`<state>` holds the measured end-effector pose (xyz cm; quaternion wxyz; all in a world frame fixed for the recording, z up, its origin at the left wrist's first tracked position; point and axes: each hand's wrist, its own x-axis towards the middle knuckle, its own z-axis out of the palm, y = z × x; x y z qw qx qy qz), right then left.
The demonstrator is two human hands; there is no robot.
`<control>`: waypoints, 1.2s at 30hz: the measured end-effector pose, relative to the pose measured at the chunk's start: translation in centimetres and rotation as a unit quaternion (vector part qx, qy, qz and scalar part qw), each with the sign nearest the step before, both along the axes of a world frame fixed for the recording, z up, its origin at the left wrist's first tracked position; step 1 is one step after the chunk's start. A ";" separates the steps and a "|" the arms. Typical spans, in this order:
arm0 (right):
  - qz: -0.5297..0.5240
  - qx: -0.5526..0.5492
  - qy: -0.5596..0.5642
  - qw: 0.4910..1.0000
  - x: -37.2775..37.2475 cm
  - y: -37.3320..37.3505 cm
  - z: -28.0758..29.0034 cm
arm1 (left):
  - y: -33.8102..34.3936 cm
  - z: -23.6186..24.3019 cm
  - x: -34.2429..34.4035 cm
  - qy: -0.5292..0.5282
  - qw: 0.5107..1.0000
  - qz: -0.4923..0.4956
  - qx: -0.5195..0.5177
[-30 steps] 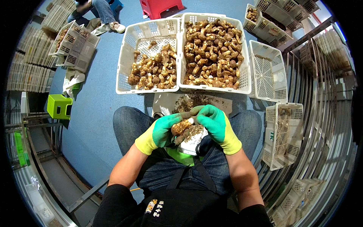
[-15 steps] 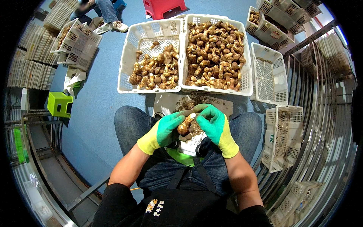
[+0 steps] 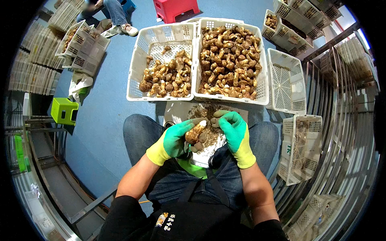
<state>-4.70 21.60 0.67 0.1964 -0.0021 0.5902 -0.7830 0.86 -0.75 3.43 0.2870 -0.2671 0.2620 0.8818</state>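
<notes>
The person's denim-clad legs [image 3: 138, 134] were spread on either side of the work. Between them lay a white surface [image 3: 202, 156] strewn with dark crumbs [image 3: 213, 135].

Above this surface, the gloved left hand [image 3: 173, 139] held one mushroom [image 3: 194, 134], thumb on one side and dark-coated fingers beneath. The specimen was whole in outline: a rounded brown cap toward the lower left, a thick stem mottled tan and brown, and a clean white tip at the upper right. It was held tilted, tip pointing away from the wearer.

The gloved right hand [image 3: 234, 130] was just beside the tip, apart from it, with thumb and fingers drawn narrow; whether they gripped anything small could not be told.

Beyond, two white crates stood side by side. The left crate [image 3: 141, 44] held mushrooms gathered toward its near right part; the right crate [image 3: 263, 72] was well filled with similar brown, soil-marked pieces. Farther off stood a red stool [image 3: 177, 9].
</notes>
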 end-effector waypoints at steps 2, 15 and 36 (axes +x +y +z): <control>0.005 0.006 -0.008 1.000 0.0 0.1 0.7 | -0.5 -0.7 0.0 0.014 1.000 -0.004 0.022; 0.063 -0.047 -0.052 0.996 -0.2 0.8 -0.1 | 0.9 -2.4 0.3 0.307 0.849 -0.040 -0.427; 0.090 0.062 -0.025 0.994 0.6 0.0 1.5 | 0.8 -1.0 -0.5 0.521 0.543 -0.033 -0.658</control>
